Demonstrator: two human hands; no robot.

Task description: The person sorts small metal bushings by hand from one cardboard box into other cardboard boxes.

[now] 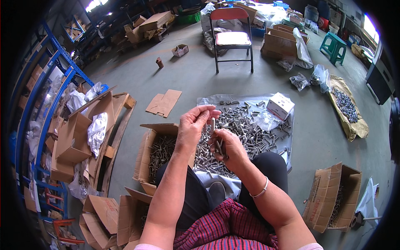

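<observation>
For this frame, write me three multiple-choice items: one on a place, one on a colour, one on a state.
1. Where does the loose pile of bolts lie?
A. on a plastic sheet on the floor
B. on the chair seat
C. on a blue shelf

2. What colour is the folding chair frame's backrest?
A. green
B. red
C. yellow

3. How is the left hand engaged?
A. flat on the floor
B. inside a box
C. raised, fingertips pinching an upright bolt

Answers:
1 A, the bolts spread over a grey sheet before the knees.
2 B, the backrest is red, the seat pale.
3 C, the left hand meets the bolt above the right hand, which grips more bolts.
</observation>
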